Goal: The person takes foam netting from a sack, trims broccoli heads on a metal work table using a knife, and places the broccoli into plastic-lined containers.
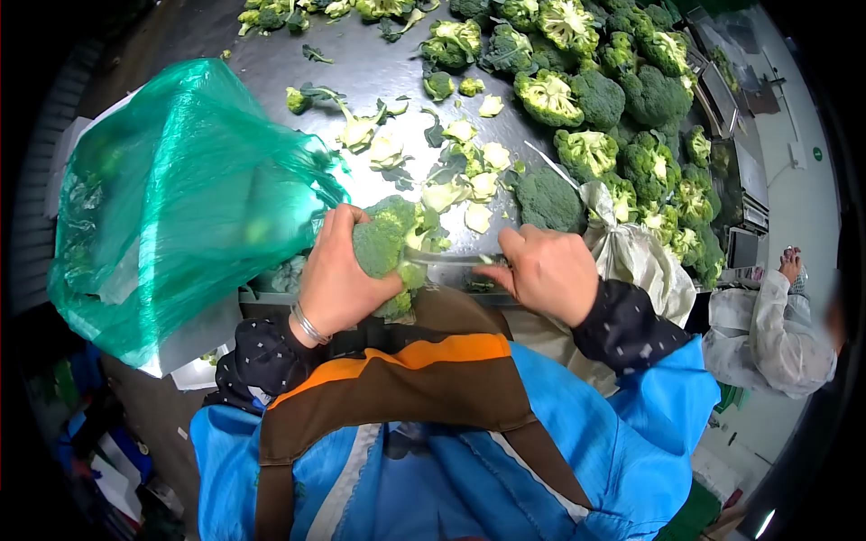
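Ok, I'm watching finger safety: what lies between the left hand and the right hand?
The head view shows the broccoli in the left hand, then the knife, its blade reaching from the right hand to the broccoli.

Left hand [339, 276] cupped, right hand [547, 272] clenched, both forearms converging
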### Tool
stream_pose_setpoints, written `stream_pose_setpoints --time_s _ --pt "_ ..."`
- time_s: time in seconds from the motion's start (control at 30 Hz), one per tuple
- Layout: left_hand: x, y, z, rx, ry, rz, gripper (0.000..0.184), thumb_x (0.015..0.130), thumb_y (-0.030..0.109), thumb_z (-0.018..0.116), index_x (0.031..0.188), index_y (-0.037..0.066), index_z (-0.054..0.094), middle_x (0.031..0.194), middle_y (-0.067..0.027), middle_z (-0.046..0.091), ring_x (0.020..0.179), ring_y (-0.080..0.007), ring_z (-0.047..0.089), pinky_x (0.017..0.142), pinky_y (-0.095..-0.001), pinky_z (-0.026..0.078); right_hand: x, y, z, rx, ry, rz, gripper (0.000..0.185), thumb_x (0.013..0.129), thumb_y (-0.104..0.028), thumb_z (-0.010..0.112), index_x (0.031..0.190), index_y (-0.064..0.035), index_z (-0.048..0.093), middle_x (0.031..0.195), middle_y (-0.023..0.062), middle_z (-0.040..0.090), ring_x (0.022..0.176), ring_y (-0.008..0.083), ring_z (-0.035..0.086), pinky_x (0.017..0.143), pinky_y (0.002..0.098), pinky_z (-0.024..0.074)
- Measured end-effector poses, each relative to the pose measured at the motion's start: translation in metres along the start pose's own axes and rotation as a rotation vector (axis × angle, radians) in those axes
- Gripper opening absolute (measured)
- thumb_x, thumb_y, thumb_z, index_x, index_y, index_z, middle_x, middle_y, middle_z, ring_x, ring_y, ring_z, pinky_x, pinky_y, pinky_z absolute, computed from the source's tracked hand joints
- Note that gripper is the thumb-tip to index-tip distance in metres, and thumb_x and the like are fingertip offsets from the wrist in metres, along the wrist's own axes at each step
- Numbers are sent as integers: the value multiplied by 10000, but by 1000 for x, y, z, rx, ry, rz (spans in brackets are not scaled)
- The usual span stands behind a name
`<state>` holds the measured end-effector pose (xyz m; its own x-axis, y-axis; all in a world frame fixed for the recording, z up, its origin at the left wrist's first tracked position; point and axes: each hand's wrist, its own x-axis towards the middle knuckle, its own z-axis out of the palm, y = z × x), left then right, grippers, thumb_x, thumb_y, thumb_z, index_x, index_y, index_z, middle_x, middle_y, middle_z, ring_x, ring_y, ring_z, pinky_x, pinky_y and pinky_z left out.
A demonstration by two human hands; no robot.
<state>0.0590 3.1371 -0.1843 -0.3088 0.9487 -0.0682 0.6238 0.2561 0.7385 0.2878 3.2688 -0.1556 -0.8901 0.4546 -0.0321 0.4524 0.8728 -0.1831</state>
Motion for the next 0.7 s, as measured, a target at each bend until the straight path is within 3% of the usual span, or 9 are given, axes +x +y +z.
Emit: stream_pose_setpoints --time_s 0.2,0.23,0.3,0.4,0.53,0.7 --pt "-2 -10 5 -106 -16 -58 522 612 144 712 1026 31 414 985 -151 462 922 -332 500 817 -367 432 0 30 46 -32 135 39 348 825 -394 627 753 -76 504 632 117 537 561 318 577 461 410 435" --pt "-8 -10 0 -150 -59 -56 513 611 131 705 1021 35 412 980 -145 456 913 -317 494 824 -357 427 -3 69 49 -253 -92 58 322 861 -371 591 750 -78 517 629 132 568 575 336 584 474 439 439" --pt "-15 -10 -10 -243 -122 -31 496 610 106 690 1012 43 408 969 -133 445 897 -287 482 837 -338 417 -13 94 33 -145 -119 462 321 890 -351 562 746 -67 518 602 164 564 575 374 566 490 464 425" --pt "-18 -12 -6 -334 -95 -95 513 602 87 688 1028 49 403 979 -112 436 926 -244 459 879 -303 387 -8 60 12 194 25 255 372 856 -395 599 733 -52 528 616 170 581 579 375 576 491 447 436" --pt "-8 -13 -2 -271 -85 -54 537 612 105 695 1060 43 405 1010 -120 450 978 -253 469 913 -309 379 -1 31 2 249 -42 -152 377 798 -407 648 721 -59 523 627 116 563 571 328 570 487 408 435" --pt "-2 -7 4 -222 -69 -56 531 617 123 707 1047 36 407 1015 -130 448 979 -278 472 910 -330 390 -4 20 9 140 -27 -49 410 789 -408 658 713 -47 479 605 116 514 567 331 551 492 405 423"
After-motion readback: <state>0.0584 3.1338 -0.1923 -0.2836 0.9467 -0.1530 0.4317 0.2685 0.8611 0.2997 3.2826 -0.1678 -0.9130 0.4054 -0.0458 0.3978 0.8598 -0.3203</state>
